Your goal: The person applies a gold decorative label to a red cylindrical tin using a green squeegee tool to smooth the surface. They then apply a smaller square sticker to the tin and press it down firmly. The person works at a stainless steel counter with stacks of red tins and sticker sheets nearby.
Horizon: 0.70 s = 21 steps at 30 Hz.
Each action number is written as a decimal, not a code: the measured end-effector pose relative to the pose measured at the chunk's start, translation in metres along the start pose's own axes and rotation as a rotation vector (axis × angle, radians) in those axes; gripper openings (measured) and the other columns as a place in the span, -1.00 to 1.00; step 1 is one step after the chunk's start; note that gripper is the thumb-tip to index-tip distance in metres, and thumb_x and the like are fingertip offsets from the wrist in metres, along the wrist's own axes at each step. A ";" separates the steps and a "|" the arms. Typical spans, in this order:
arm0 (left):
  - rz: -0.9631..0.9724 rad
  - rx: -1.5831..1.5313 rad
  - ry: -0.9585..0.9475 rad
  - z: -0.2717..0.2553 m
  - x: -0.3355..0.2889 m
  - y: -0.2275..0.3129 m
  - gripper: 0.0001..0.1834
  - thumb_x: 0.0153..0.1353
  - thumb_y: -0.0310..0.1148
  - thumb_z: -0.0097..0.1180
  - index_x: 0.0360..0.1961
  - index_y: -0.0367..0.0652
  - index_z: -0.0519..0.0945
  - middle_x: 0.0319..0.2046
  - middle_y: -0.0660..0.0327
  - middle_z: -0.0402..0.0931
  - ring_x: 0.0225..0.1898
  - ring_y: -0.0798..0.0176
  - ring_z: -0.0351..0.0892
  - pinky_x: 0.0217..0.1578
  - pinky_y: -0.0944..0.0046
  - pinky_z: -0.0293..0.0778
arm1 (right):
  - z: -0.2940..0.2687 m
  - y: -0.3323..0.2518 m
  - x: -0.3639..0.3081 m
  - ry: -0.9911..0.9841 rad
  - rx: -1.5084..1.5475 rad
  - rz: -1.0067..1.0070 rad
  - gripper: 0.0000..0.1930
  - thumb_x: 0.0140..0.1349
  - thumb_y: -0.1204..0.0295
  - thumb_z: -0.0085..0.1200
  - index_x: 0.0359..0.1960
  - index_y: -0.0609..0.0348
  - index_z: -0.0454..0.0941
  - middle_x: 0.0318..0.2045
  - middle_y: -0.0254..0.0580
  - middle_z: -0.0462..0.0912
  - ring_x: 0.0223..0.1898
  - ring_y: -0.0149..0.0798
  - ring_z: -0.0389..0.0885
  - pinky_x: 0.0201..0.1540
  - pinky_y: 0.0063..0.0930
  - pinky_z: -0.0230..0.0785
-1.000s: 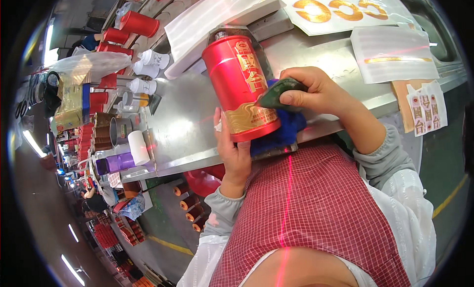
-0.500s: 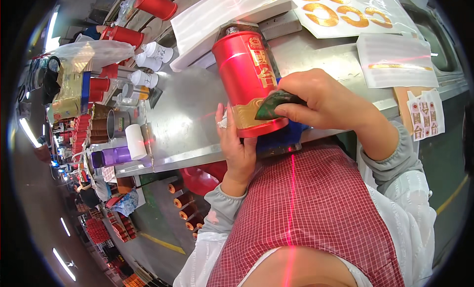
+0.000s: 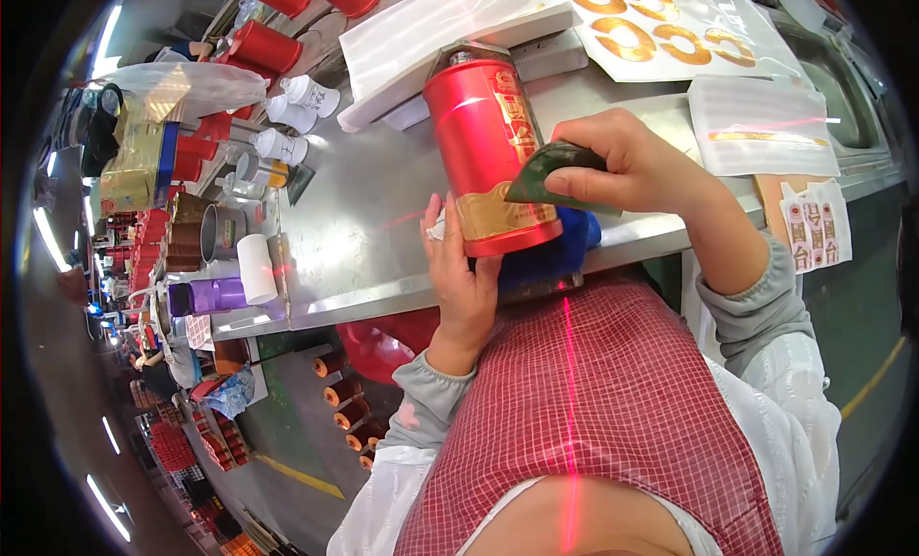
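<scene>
A tall red canister point(image 3: 486, 144) with a gold band near its base leans on a blue cloth pad point(image 3: 555, 259) at the near edge of the steel worktable point(image 3: 354, 231). My left hand point(image 3: 459, 269) grips the canister's lower left side. My right hand point(image 3: 632, 164) pinches a dark green flat scraper point(image 3: 550, 168) and presses it against the gold band on the canister's right side.
A white foam block point(image 3: 450, 30) lies behind the canister. Sheets with gold ring stickers point(image 3: 670, 34) and clear label sheets point(image 3: 761, 125) sit at the right. Small white bottles point(image 3: 287, 125), a purple cup point(image 3: 215, 293), a white roll point(image 3: 257, 269) and red canisters point(image 3: 263, 44) crowd the left.
The canister has tipped a little more upright and nearer. My right hand with the scraper has slid up the gold band on the right side.
</scene>
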<state>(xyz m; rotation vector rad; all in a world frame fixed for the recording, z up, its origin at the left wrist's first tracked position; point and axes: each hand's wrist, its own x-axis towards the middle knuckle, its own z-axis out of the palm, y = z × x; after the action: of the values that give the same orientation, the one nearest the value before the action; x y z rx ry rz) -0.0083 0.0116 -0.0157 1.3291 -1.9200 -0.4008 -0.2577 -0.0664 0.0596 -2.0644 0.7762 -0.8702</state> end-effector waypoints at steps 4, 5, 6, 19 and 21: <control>0.022 -0.003 0.013 0.002 0.002 0.000 -0.10 0.35 0.19 -0.14 0.32 -0.51 0.17 0.17 -0.19 0.35 0.34 -0.29 0.14 0.35 -0.18 -0.08 | 0.009 -0.011 0.008 -0.061 -0.122 -0.139 -0.80 0.13 0.41 0.22 -0.43 0.28 0.48 -0.59 -0.06 0.49 -0.55 -0.07 0.49 -0.48 -0.28 0.31; 0.024 0.001 0.024 0.001 0.001 -0.001 -0.10 0.35 0.19 -0.14 0.32 -0.51 0.17 0.17 -0.18 0.36 0.33 -0.29 0.15 0.36 -0.19 -0.10 | 0.012 -0.018 0.010 -0.109 -0.173 -0.147 -0.81 0.09 0.44 0.23 -0.41 0.28 0.49 -0.55 -0.01 0.51 -0.49 0.05 0.53 -0.42 -0.22 0.35; 0.021 0.005 0.020 0.001 0.001 0.000 -0.10 0.35 0.19 -0.15 0.32 -0.51 0.17 0.17 -0.18 0.35 0.33 -0.28 0.16 0.36 -0.19 -0.11 | 0.010 -0.021 0.012 -0.134 -0.181 -0.138 -0.82 0.09 0.45 0.23 -0.39 0.29 0.49 -0.55 0.01 0.51 -0.48 0.07 0.52 -0.41 -0.21 0.35; 0.079 0.038 0.163 0.000 -0.007 0.010 -0.24 0.35 0.04 -0.04 0.32 -0.40 0.24 0.14 -0.10 0.39 0.32 -0.20 0.22 0.35 -0.29 -0.15 | -0.003 -0.014 0.008 0.119 0.118 0.152 -0.77 0.23 0.33 0.18 -0.22 0.26 0.59 -0.50 -0.27 0.62 -0.46 -0.49 0.52 -0.40 -0.53 0.39; 0.279 0.201 0.148 -0.006 -0.001 0.024 -0.36 0.31 -0.08 0.03 0.29 -0.28 0.34 0.07 -0.02 0.48 0.31 -0.12 0.25 0.36 -0.30 -0.18 | 0.007 0.001 -0.007 0.289 0.302 0.268 -0.75 0.27 0.34 0.15 -0.12 0.23 0.57 -0.41 -0.28 0.65 -0.39 -0.48 0.55 -0.33 -0.55 0.42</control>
<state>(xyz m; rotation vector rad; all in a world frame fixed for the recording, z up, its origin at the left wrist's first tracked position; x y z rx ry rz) -0.0193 0.0234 0.0026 1.1554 -2.0219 0.0289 -0.2567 -0.0595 0.0532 -1.5496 0.9829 -1.0711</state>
